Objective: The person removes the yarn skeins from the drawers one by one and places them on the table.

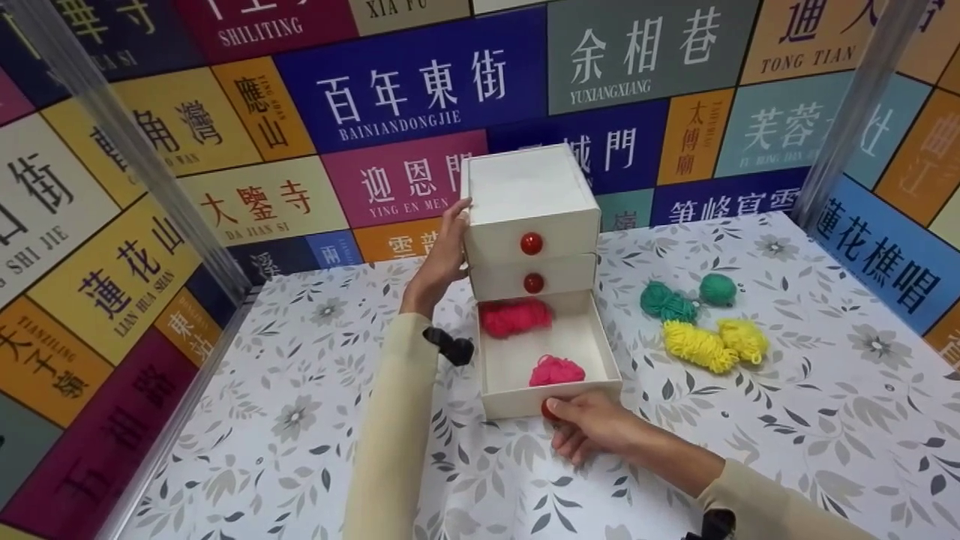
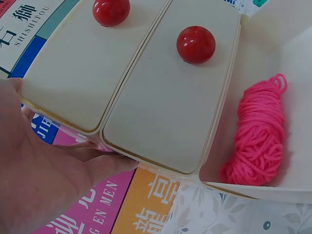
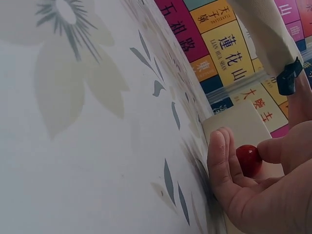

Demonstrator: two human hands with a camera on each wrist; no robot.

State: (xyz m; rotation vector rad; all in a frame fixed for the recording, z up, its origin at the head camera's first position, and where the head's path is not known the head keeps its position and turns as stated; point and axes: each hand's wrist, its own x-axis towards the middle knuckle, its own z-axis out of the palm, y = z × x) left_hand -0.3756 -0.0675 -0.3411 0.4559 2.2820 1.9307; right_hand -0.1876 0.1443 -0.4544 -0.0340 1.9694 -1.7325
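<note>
A small white three-drawer cabinet (image 1: 531, 184) with round red knobs stands on the table, its bottom drawer (image 1: 517, 356) pulled out. Inside that drawer lie a skein of red-pink yarn (image 1: 516, 317) at the back and a pink bundle of yarn (image 1: 556, 370) near the front. My left hand (image 1: 444, 259) rests against the cabinet's left side; in the left wrist view its fingers stretch along the side wall by the two closed drawers. Thumb and fingers of my right hand (image 1: 592, 426) pinch the red knob (image 3: 249, 161) on the bottom drawer's front.
Right of the cabinet lie two green yarn bundles (image 1: 667, 301) and two yellow ones (image 1: 701, 346). A leaf-patterned cloth (image 1: 300, 420) covers the table. Close behind the cabinet rises a wall of coloured sign panels (image 1: 412, 82), with clear upright posts at the corners.
</note>
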